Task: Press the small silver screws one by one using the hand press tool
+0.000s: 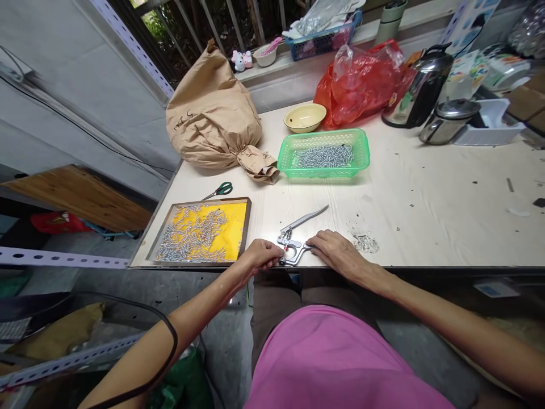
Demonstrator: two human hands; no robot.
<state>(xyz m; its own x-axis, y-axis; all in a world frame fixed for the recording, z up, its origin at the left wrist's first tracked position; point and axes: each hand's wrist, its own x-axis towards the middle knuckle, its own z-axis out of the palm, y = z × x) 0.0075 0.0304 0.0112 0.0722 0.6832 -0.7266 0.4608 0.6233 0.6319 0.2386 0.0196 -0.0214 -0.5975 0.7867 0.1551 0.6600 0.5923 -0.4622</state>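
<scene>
Scissors (225, 188) with dark green handles lie just beyond the tray (237, 227) at left centre, while a brown paper sack (215, 113) fills the upper left of the table, its twisted neck just beside the green plastic basket (298, 174). Red plastic bag (360, 85) and metal kettle (419, 85) crowd the upper right. The basket, upper centre, holds a heap of small silvery pins; more lie scattered across the tray's yellow bottom. A cream bowl (305, 119) holds a few dark specks. Spring-loaded pliers (292, 243) lie at lower centre, handles spread. The left hand's (260, 254) fingertips are pinched together at their red-marked head; the right hand's (336, 253) fingers lie over one handle, how tightly I cannot tell.
</scene>
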